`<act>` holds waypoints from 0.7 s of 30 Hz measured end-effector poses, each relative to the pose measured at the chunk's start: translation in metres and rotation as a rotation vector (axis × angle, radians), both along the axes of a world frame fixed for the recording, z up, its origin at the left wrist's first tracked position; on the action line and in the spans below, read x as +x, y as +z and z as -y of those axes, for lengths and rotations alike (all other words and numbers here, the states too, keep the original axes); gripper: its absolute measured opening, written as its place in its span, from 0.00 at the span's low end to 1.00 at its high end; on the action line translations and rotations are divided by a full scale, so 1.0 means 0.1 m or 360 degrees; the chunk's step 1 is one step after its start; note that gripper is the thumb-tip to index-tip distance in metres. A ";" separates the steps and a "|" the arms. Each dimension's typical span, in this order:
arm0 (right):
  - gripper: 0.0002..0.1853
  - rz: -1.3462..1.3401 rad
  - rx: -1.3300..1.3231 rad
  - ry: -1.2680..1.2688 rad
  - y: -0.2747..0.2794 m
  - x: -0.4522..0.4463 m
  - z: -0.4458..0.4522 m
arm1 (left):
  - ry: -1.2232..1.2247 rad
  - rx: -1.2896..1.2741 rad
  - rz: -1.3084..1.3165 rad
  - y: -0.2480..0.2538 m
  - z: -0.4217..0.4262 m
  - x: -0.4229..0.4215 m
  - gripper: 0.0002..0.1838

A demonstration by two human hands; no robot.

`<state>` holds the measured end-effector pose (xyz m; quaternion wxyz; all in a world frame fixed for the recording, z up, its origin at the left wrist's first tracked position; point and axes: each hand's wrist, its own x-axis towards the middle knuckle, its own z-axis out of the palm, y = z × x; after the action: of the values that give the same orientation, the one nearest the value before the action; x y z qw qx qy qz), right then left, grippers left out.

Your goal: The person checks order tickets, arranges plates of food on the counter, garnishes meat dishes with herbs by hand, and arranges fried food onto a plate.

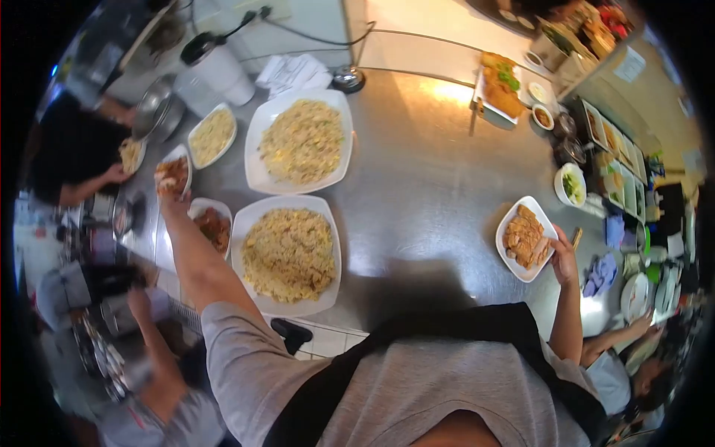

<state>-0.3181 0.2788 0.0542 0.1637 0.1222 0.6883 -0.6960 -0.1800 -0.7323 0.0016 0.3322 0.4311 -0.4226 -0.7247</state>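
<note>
My right hand (564,255) grips the right rim of a white square dish (505,257) holding sliced browned meat (526,237), over the steel counter. My left arm stretches to the far left. There my left hand (171,197) is at the near edge of a white dish (186,160) of reddish-brown meat (173,176), closed on it, its fingers partly hidden. Beside that forearm is another white dish with dark red meat (214,227). Two large square plates of fried rice (289,253) (304,141) stand to its right, and a smaller rice dish (211,136) sits behind.
A plate of fried food with greens (503,87) and small sauce cups (542,117) stand at the back right. A salad bowl (570,185) and ingredient trays (618,160) line the right side. Co-workers (82,149) (160,395) work at the left, another (614,372) at the right.
</note>
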 end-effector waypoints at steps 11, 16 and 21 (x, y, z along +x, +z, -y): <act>0.26 -0.0107 -0.0154 0.0219 -0.21 -0.07 0.05 | -0.0227 -0.0656 0.0031 1.72 -2.11 0.54 0.20; 0.27 -0.0148 -0.0208 0.0374 -0.23 -0.10 -0.04 | -0.0725 -0.0532 -0.0005 1.94 -3.70 0.72 0.24; 0.24 -0.0263 -0.0209 0.0288 -0.27 -0.04 0.05 | -0.1166 -0.0322 0.0224 1.59 -5.01 0.80 0.31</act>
<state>-0.3218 0.2738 0.0269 0.1763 -0.0091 0.6606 -0.7297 -0.0999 -0.2310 0.1609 0.0624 0.2652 -0.6398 -0.7186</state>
